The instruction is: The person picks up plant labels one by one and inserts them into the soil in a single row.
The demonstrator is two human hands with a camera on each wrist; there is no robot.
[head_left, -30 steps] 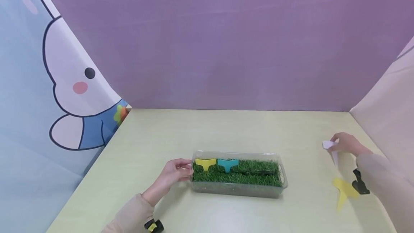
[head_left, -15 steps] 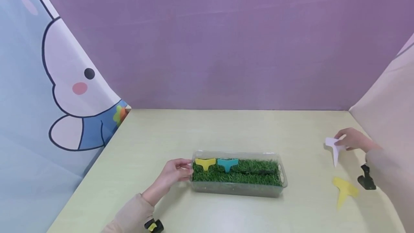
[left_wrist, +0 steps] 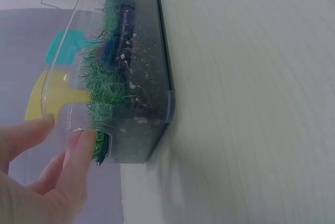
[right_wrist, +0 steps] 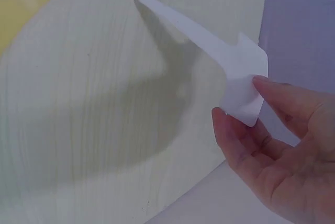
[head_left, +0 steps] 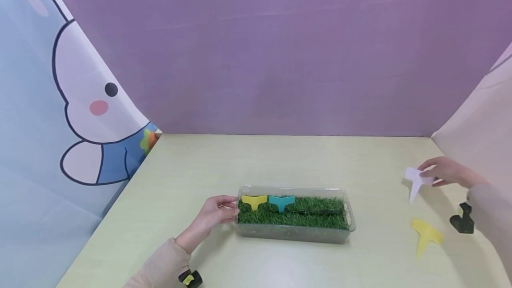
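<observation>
In the head view, my left hand holds the left end of a clear plastic box filled with green artificial grass. Thumb and fingers meet at its rim in the left wrist view. A yellow T-shaped plant label and a teal one stand upright in the grass, side by side on the left. Far to the right, my right hand pinches a white T-shaped plant label by its wide head. Its pointed stem slants down, the tip at or just above the table.
Another yellow T-shaped label lies flat on the pale wooden table, nearer than the right hand. A purple backdrop rises behind the table. Cloth hangs on both sides, the left one printed with a cartoon figure.
My right hand has drawn back to the right and slightly away with the white label, whose head now faces the camera more fully. The left hand and box have stayed put.
</observation>
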